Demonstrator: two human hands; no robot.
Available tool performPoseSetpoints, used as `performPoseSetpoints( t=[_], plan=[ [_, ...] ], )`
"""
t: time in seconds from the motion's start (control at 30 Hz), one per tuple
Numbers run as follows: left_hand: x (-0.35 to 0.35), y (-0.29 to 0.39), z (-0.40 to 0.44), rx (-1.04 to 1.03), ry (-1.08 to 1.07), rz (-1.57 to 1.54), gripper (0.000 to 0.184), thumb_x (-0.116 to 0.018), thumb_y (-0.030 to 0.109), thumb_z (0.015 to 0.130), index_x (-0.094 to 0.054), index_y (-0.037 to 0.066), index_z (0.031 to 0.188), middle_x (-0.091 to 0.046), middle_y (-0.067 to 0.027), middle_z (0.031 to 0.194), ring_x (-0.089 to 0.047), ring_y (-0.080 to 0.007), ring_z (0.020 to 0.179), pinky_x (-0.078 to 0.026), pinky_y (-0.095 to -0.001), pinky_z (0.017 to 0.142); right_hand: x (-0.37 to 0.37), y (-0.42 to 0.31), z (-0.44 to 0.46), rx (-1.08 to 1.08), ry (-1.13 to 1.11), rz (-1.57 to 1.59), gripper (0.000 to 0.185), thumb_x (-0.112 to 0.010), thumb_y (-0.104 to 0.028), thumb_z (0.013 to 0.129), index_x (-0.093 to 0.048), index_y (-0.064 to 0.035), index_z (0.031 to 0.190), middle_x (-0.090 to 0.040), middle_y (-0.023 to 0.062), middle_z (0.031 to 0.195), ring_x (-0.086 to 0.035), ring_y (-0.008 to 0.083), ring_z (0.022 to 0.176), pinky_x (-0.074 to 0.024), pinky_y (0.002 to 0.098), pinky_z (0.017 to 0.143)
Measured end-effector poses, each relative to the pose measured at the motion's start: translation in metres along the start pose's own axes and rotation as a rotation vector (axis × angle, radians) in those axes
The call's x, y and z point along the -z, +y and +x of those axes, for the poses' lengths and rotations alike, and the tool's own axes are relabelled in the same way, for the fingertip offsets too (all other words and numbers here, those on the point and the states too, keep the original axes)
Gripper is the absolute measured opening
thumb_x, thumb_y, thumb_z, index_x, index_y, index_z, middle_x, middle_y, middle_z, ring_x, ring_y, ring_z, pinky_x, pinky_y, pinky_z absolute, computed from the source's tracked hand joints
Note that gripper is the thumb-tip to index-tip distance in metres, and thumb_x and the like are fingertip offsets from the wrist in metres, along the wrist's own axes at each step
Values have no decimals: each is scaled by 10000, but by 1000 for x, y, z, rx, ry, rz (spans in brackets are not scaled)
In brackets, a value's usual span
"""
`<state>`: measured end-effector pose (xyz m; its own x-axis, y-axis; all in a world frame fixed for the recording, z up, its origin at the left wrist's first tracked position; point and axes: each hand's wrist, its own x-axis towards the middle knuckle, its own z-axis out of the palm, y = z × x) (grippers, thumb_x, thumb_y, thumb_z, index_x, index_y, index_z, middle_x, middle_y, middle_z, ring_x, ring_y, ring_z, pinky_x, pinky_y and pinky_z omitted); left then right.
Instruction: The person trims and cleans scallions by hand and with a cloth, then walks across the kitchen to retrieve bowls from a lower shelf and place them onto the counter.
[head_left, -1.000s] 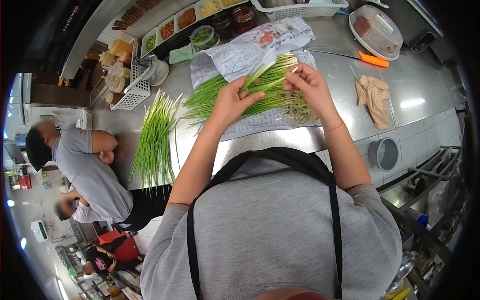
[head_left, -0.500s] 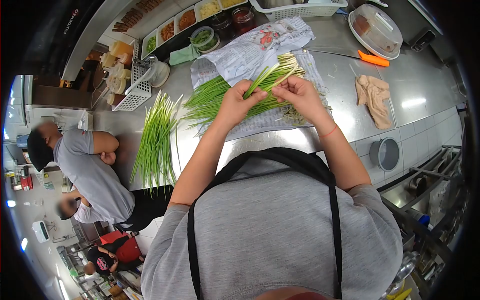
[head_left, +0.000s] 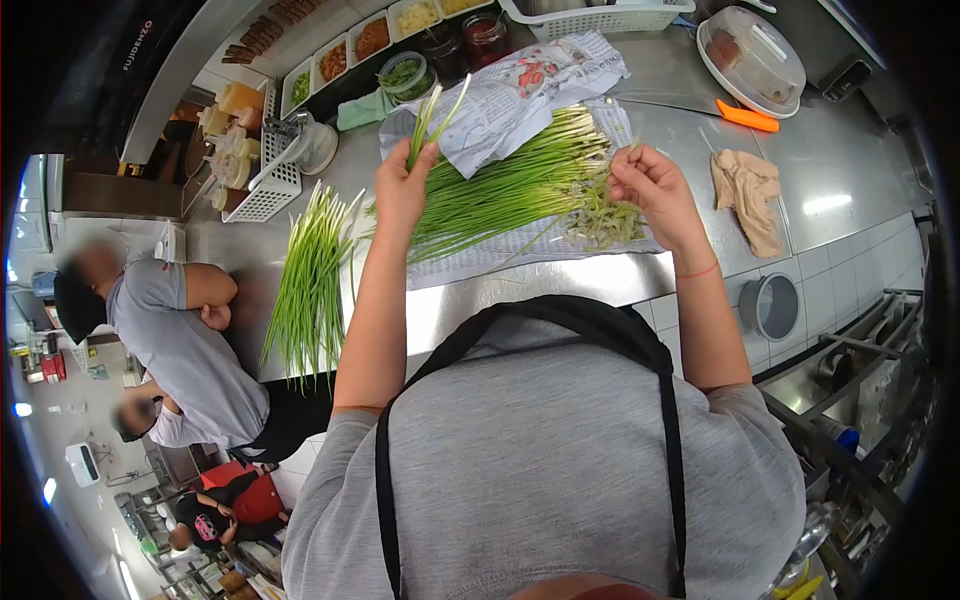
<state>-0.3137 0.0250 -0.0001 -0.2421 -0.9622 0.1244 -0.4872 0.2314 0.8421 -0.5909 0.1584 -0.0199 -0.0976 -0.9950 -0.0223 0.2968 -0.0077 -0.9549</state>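
My left hand (head_left: 402,190) is closed around a few green onions (head_left: 427,128), their pale ends pointing up and away. Under and to the right of it, a big heap of green onions (head_left: 500,185) lies on newspaper (head_left: 480,252), partly covered by a folded sheet. My right hand (head_left: 650,190) hovers by the heap's white root ends with thumb and fingers pinched together; what they pinch, if anything, is too small to make out. Below that hand is a pile of wilted peelings (head_left: 605,222). A separate bunch of green onions (head_left: 312,280) rests on the steel counter at the left.
An orange-handled knife (head_left: 747,117) and a tan cloth (head_left: 745,200) lie to the right, near a covered round dish (head_left: 750,62). A white basket of bottles (head_left: 270,180) stands at the left. Another person (head_left: 190,330) stands beside the counter's left end.
My hands have moved apart. The left has gone left and up with a few green onions, and the right has shifted right, over the peelings.
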Motion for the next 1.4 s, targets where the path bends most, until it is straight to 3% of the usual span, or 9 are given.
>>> performPoseSetpoints(
  t=[0.07, 0.27, 0.4, 0.67, 0.77, 1.0, 1.07, 1.27, 1.4],
  plan=[
    [-14, 7, -7, -22, -122, -301, 222, -573, 233, 875, -574, 20, 814, -529, -18, 662, -472, -95, 682, -386, -291, 627, -4, 0, -1, -49, 13, 160, 104, -591, -129, 849, -557, -47, 903, -587, 10, 788, -570, 76, 703, -483, 212, 655],
    [-60, 10, -32, -167, -424, -53, 299, -523, 322, 890, -559, 28, 853, -580, -56, 730, -499, -111, 708, -392, -276, 681, -14, 6, 0, -96, -58, 147, 76, -577, -74, 843, -532, -53, 900, -592, 16, 809, -600, 101, 762, -500, 235, 693],
    [-75, 5, -40, -124, -438, -47, 293, -509, 333, 893, -554, 44, 888, -601, -49, 717, -503, -115, 696, -394, -286, 675, -16, 6, -4, -28, -83, 76, 93, -587, -26, 818, -526, -40, 887, -587, 23, 824, -591, 97, 776, -498, 242, 698],
    [-61, 28, -45, 73, -685, -367, 201, -505, 257, 903, -542, 60, 915, -530, 22, 588, -438, -58, 582, -358, -232, 551, -24, 3, -9, 319, -65, -529, 94, -625, -15, 763, -574, -21, 841, -576, 35, 796, -581, 135, 767, -468, 247, 700],
    [-60, 29, -45, 154, -704, -360, 173, -492, 234, 923, -525, 65, 905, -462, 54, 636, -374, -28, 574, -314, -190, 536, -24, 1, -10, 454, -68, -846, 126, -647, -45, 748, -593, -14, 858, -569, 69, 762, -578, 186, 725, -457, 273, 649],
    [-63, 24, -50, 28, -518, -201, 170, -502, 230, 920, -515, 60, 909, -409, 77, 649, -313, -19, 573, -273, -187, 499, -27, -7, -18, 372, -124, -714, 120, -634, -83, 759, -604, -36, 865, -566, 82, 755, -568, 239, 711, -447, 302, 627],
    [-62, 24, -50, -7, -456, -167, 239, -534, 236, 889, -497, 1, 873, -453, -48, 604, -356, -112, 563, -339, -273, 513, -28, -9, -18, 477, -135, -854, 134, -646, -77, 758, -618, -32, 881, -560, 65, 755, -558, 194, 707, -435, 287, 629],
    [-59, 31, -51, -68, -438, -57, 240, -541, 232, 880, -492, -3, 869, -446, -100, 589, -376, -145, 545, -355, -309, 516, -28, 4, -16, 499, -174, -920, 71, -610, -74, 796, -599, -24, 846, -542, 57, 762, -548, 175, 669, -423, 279, 599],
    [-60, 41, -58, -93, -381, 21, 199, -533, 225, 897, -498, 35, 850, -366, 14, 604, -312, -66, 586, -304, -230, 514, -27, 11, -12, 402, -68, -736, 80, -594, -69, 800, -572, -13, 853, -542, 89, 779, -556, 218, 689, -436, 289, 613]
  ],
)
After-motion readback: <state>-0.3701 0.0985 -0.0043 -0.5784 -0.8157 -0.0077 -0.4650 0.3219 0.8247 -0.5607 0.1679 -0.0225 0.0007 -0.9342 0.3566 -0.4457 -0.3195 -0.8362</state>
